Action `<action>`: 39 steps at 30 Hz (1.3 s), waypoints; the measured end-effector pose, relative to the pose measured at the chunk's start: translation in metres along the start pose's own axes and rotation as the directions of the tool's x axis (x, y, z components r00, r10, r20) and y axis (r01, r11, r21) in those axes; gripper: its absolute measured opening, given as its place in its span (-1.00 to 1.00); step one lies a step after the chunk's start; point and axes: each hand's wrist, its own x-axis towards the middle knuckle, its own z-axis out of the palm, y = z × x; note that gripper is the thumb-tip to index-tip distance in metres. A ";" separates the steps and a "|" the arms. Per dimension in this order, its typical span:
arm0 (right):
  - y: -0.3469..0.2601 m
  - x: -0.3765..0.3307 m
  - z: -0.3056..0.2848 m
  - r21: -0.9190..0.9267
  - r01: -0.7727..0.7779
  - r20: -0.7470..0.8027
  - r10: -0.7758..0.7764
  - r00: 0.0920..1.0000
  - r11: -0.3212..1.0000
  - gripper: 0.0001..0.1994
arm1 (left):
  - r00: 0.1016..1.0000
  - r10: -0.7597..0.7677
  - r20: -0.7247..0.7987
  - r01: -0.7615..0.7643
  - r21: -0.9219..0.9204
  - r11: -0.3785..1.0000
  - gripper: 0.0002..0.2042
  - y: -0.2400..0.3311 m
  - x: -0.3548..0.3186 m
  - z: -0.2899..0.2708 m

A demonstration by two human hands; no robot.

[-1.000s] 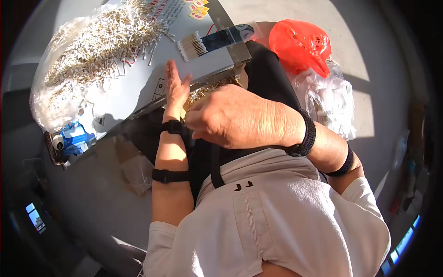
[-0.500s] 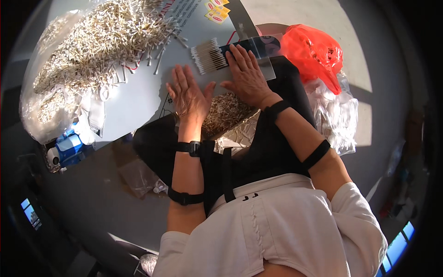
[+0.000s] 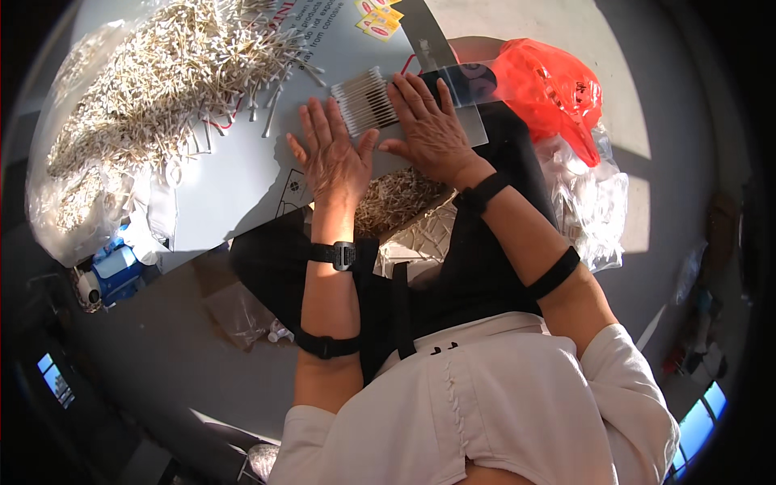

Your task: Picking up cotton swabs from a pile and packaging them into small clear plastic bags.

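Both hands now flat beside cotton swab row, board edge near

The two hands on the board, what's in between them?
In the head view, a neat row of cotton swabs lies between the left hand and the right hand, up by the fingers; lower down, only bare board.

Grey concrete floor in hard sunlight with sharp shadows; dim clutter along the right edge
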 end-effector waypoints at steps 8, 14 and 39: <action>0.010 -0.004 -0.005 0.196 -0.003 -0.112 0.025 0.993 0.981 -0.24 | 0.990 0.138 -0.014 -0.139 -0.122 0.983 -0.15 -0.001 -0.009 -0.010; 0.013 -0.007 -0.009 0.536 0.036 -0.236 0.109 0.966 0.844 -0.61 | 0.984 0.170 0.047 -0.165 -0.097 0.981 -0.15 0.007 -0.008 -0.015; 0.005 -0.001 -0.007 0.469 0.028 -0.269 0.112 0.956 0.883 -0.73 | 0.988 0.150 0.039 -0.148 -0.057 0.987 -0.16 0.008 -0.008 -0.011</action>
